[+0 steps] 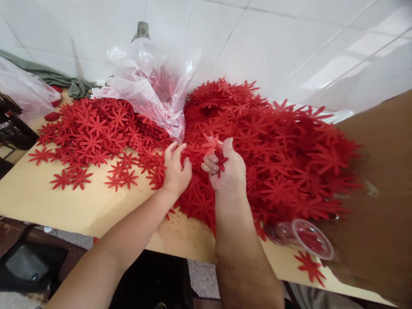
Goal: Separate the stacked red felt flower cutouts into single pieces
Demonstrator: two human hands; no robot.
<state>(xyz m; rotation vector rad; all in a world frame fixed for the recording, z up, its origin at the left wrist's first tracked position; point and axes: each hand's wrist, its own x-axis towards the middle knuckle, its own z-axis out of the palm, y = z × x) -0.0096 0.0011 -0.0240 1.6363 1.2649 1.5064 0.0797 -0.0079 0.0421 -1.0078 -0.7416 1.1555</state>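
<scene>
Red flower-shaped cutouts (283, 159) with narrow petals lie heaped over the table in the head view. My right hand (230, 167) is closed on a few of these red flower cutouts, with its thumb up and petals poking out between the fingers. One paler, blurred cutout (210, 144) shows at its fingertips. To the left, my left hand (177, 169) has its fingers loosely curved and apart, at the near edge of the heap and just below a clear plastic bag (161, 94). Nothing shows between its fingers.
A clear plastic cup (312, 240) lies on its side by a brown cardboard panel (376, 193) at the right. One cutout (310, 269) rests near the table's front edge. A dark bottle (16, 128) and green cloth (79, 88) are at the left. White tiles (257, 43) stand behind.
</scene>
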